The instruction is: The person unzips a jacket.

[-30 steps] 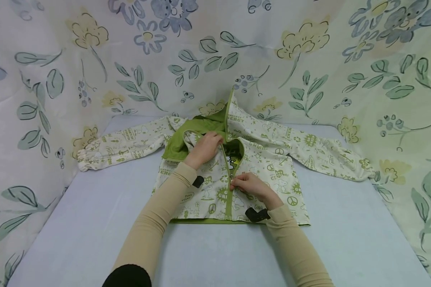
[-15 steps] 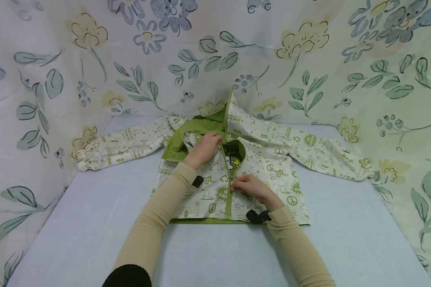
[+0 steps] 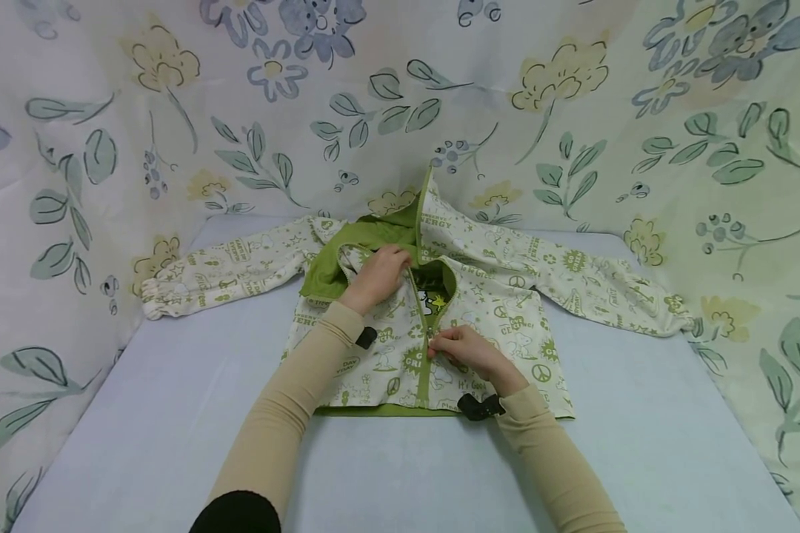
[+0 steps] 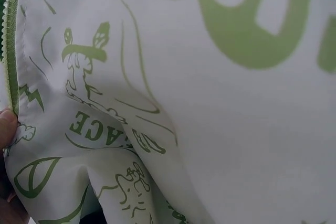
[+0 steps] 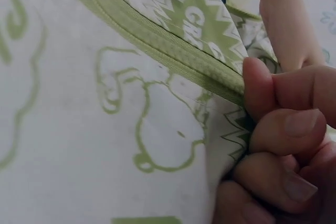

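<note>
A white jacket (image 3: 500,340) with green print and a green lining lies spread front up, its zipper (image 3: 424,377) joined at the bottom and parted above into a V. My left hand (image 3: 381,274) pinches the top of the left front edge near the collar. In the left wrist view its thumb (image 4: 6,127) presses on the cloth beside the zipper teeth (image 4: 9,40). Lower down, my right hand (image 3: 467,346) pinches at the zipper where the two sides meet. Its curled fingers (image 5: 283,129) hide the zipper pull in the right wrist view.
The jacket's sleeves (image 3: 240,268) stretch out to both sides, and the green-lined hood (image 3: 380,231) stands bunched at the back. A pale blue-white table (image 3: 173,414) lies beneath. Floral fabric (image 3: 400,96) hangs behind and along both sides.
</note>
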`<state>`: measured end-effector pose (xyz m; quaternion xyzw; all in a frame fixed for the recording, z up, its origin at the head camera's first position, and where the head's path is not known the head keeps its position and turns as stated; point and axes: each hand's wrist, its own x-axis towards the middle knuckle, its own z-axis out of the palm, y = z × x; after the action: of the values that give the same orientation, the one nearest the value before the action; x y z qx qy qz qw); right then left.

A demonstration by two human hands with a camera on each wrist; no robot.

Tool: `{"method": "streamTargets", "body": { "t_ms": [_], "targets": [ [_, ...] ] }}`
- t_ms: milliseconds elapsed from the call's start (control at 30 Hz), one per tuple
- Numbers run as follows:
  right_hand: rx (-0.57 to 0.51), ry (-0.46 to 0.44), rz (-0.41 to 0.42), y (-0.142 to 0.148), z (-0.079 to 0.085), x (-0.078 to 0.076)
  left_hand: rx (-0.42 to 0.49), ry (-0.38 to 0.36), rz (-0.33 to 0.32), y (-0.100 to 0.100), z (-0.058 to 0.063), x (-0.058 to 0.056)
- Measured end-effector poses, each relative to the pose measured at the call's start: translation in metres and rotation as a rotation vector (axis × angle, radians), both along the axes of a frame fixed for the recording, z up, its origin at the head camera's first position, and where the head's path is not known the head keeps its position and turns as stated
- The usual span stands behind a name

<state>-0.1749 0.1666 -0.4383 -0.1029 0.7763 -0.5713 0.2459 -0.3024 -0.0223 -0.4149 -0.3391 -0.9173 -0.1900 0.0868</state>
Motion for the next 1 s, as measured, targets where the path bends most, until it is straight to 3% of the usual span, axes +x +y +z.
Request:
{"method": "streamTargets", "body": {
  "t_ms": [133,467,767,1000],
  "targets": [
    [-0.004,0.019,0.007,-0.003,0.009,0.005,0.008,0.001,0.007,-0.001,-0.001,0.0],
    [0.011,0.003,-0.053,0.002,-0.015,0.002,-0.001,-0.007,0.01,-0.002,-0.003,-0.002],
    [-0.02,-0.036,-0.064,0.001,-0.016,0.005,-0.013,0.011,0.023,-0.002,-0.003,-0.004],
    [-0.038,-0.038,-0.042,0.003,-0.017,0.006,0.0,-0.017,0.035,-0.001,-0.003,-0.003]
  ]
}}
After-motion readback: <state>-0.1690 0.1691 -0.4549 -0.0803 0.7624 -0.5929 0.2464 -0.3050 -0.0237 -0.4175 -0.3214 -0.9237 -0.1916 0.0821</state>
